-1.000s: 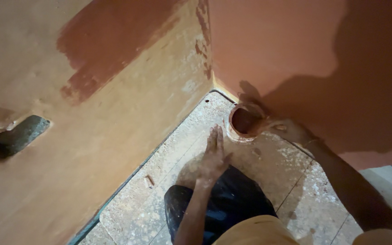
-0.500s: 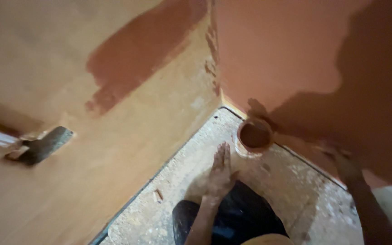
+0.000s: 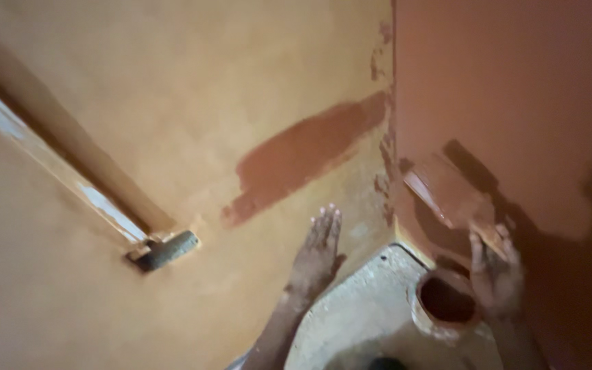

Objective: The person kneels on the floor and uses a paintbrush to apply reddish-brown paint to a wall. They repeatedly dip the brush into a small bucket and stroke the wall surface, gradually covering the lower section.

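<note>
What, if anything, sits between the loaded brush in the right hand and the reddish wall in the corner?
Nothing visible. The right hand holds the brush right against the reddish wall, above the paint pot. The left hand is apart, on the tan wall.

roller handle [image 3: 49, 164] cut off at left edge, both forearms cut by bottom edge, dark shape [image 3: 384, 362] at bottom unclear, whole view blurred

Dim, warm light; soft motion blur throughout; a heavy shadow darkens the wall right of the right-hand fingers [image 3: 498, 240]
</note>
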